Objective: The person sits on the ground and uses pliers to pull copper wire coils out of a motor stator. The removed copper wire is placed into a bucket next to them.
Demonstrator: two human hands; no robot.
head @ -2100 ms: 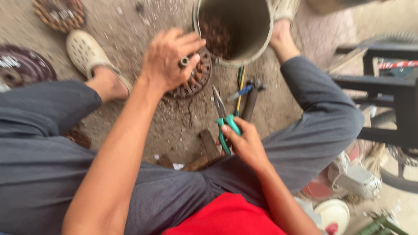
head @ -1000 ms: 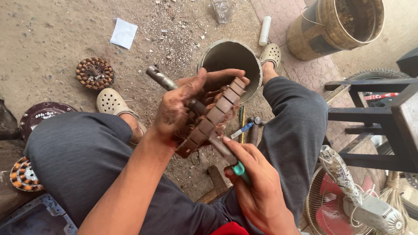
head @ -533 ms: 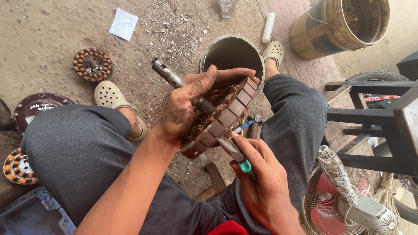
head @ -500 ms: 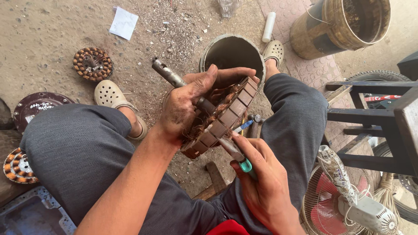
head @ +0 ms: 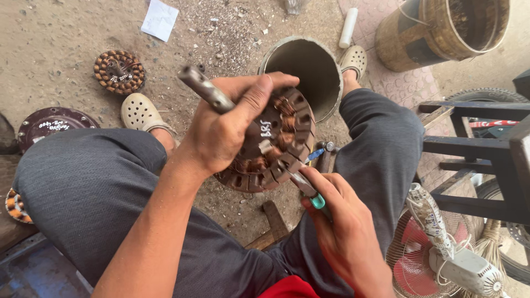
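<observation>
My left hand [head: 229,129] grips a round brown motor stator [head: 279,143] with copper windings and a steel shaft [head: 205,92] sticking out up-left. The stator's flat face is turned toward me. My right hand [head: 345,226] holds green-handled pliers [head: 309,192], whose tip touches the stator's lower right rim. I sit with both knees apart over the dirt floor.
A grey metal bucket [head: 326,94] stands just beyond the stator between my feet. Another stator [head: 118,72] and a dark round motor cover [head: 52,124] lie at left. A wooden tub [head: 441,30] is far right, a dark metal frame [head: 480,149] and a fan [head: 441,248] at right.
My left hand has turned the stator so its flat face looks up at me instead of its edge. The pliers stay at its lower rim.
</observation>
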